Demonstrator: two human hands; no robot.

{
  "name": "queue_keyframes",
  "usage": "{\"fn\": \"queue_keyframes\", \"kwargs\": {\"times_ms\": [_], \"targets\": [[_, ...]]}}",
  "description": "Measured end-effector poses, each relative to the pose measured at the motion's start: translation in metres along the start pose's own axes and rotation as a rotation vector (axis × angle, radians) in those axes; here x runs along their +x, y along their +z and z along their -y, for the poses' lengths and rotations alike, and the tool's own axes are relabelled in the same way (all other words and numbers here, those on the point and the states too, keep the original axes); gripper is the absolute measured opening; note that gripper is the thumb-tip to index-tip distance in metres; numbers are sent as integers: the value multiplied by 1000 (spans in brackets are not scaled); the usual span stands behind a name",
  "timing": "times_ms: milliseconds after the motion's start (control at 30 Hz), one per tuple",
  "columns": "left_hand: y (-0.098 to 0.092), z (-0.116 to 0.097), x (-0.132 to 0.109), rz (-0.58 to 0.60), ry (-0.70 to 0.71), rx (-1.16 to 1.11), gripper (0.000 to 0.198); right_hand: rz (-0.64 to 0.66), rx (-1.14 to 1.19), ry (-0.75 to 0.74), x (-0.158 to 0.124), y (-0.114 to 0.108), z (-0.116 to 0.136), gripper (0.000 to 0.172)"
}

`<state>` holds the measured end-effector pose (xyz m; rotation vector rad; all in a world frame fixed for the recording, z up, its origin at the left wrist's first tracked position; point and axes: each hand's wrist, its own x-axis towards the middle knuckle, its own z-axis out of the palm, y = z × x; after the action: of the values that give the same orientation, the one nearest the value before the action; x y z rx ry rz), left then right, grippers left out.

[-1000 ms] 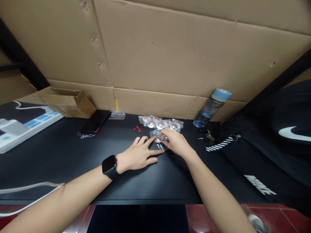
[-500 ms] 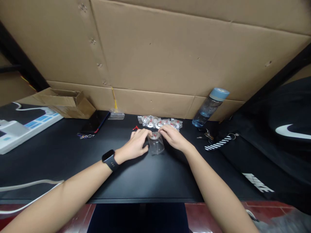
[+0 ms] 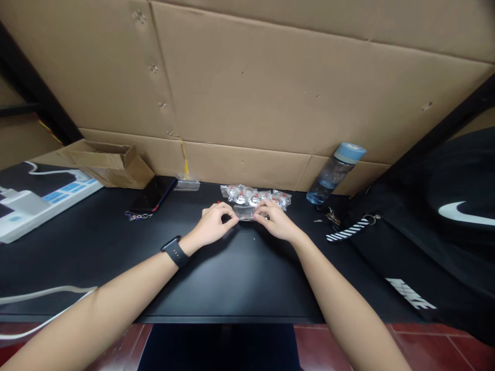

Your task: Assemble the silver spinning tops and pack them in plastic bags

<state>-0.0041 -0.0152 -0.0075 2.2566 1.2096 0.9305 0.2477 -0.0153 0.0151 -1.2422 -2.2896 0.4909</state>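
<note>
A small clear plastic bag (image 3: pixel 244 212) is stretched between my two hands just above the black desk, seen as a short, shiny strip. My left hand (image 3: pixel 216 222) pinches its left end between thumb and fingertips. On the right end, the fingers and thumb of my right hand (image 3: pixel 271 219) are closed. What lies inside the bag is hard to make out now. Right behind my hands is a row of several clear-wrapped round silvery pieces (image 3: pixel 253 197) with red spots. A bit of something red (image 3: pixel 218 202) shows behind my left hand.
At the left are a white power strip (image 3: pixel 58 201), a cardboard box (image 3: pixel 112 167) and a black phone (image 3: pixel 152 195). A blue-capped water bottle (image 3: pixel 330 175) leans on the cardboard wall at right, near keys (image 3: pixel 331 217) and a black bag (image 3: pixel 406 247).
The bag hung down toward me with a round, red-centred piece at its top; now it is a narrow strip. Both thumbs have closed in on its ends.
</note>
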Motion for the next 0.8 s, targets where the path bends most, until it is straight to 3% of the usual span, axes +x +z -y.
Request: {"fn": "queue_keyframes", "kwargs": {"times_ms": [133,267,333,467,633,800], "targets": [[8,1,1,21,-122,38,28,-5,-193,107,-3,6,6,29],[12,-6,-1,27,-137,183,31,-90,-363,118,-5,9,15,10],[12,-10,-2,21,-100,267,32,-86,-395,52,-5,9,19,16],[10,-16,-4,0,-40,371,33,43,-341,-63,-6,12,20,30],[3,-17,-3,-14,66,274,20,-3,-246,-10,-4,16,18,21],[3,-9,-2,44,67,182,29,-18,-102,46,-2,10,18,20]]}}
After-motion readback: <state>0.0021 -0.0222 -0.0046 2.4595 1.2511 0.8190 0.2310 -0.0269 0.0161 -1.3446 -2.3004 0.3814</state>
